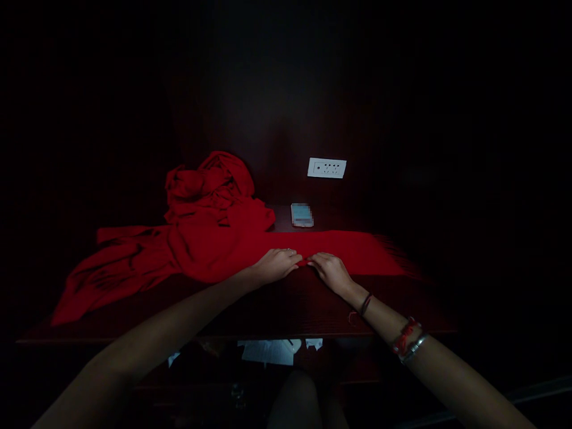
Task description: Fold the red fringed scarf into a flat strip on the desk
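Observation:
A long red scarf (353, 247) lies across a dark wooden table (295, 304), its right part flat with a fringed end. Toward the left the red cloth is bunched into a loose heap (214, 185), and wrinkled folds trail to the table's front left. My left hand (277, 264) pinches the scarf's near edge around its middle, fingers closed. Just right of it, my right hand (329, 269) grips the same edge, fingers curled together. A small gap with a raised bit of cloth lies between the two hands.
Behind the scarf lies a phone (302, 215), its screen lit and blurred out. A white socket plate (327, 168) is on the dark back wall. Below the table's front edge, papers (268, 351) show on a lower shelf. The surroundings are very dark.

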A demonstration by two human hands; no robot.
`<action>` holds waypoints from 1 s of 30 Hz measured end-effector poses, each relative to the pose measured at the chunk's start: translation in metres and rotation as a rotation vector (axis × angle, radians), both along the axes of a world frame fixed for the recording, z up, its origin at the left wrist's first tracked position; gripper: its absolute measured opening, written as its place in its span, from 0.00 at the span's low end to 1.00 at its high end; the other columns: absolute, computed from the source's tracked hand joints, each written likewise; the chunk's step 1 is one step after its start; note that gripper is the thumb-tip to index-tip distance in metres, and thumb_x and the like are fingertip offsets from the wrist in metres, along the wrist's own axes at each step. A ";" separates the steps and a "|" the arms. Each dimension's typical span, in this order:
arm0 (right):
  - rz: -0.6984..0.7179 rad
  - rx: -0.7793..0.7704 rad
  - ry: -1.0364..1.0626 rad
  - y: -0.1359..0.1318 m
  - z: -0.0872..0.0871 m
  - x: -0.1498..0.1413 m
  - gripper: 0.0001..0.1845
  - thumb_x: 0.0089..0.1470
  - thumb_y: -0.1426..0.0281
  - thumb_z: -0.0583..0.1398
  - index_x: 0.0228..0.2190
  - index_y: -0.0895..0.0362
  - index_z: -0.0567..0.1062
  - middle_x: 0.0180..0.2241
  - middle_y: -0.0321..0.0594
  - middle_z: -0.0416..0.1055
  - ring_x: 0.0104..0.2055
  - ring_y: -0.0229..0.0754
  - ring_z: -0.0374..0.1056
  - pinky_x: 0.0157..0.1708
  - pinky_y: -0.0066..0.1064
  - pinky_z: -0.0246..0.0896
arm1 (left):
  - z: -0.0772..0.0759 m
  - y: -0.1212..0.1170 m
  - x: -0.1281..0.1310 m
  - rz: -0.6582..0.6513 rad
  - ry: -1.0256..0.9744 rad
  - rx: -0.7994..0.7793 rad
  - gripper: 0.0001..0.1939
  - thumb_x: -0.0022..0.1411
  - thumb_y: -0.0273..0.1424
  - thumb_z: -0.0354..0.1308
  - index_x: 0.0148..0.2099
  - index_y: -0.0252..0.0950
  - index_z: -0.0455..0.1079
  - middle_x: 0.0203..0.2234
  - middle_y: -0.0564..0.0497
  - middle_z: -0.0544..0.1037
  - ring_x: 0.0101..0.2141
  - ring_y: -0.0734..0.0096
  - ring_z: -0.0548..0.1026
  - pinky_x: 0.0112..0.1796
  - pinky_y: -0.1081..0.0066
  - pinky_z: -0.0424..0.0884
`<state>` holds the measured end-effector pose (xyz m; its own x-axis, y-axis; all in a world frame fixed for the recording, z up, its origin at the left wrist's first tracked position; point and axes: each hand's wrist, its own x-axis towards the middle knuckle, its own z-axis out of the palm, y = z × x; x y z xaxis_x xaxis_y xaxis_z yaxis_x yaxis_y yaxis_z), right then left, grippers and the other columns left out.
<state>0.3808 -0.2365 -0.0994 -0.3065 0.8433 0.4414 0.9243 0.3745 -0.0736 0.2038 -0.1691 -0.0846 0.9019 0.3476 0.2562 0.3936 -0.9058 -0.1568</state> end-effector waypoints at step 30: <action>-0.076 0.018 -0.032 -0.015 -0.001 0.022 0.12 0.54 0.68 0.50 0.28 0.59 0.71 0.27 0.40 0.68 0.31 0.38 0.62 0.34 0.27 0.55 | -0.001 0.003 -0.001 0.027 0.029 0.097 0.10 0.62 0.30 0.41 0.36 0.34 0.62 0.32 0.48 0.72 0.34 0.66 0.70 0.33 0.69 0.64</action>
<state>0.4023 -0.2513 -0.1008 -0.2559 0.8565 0.4482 0.9519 0.3040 -0.0375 0.2027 -0.1658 -0.0854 0.9003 0.3463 0.2638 0.4113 -0.8751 -0.2551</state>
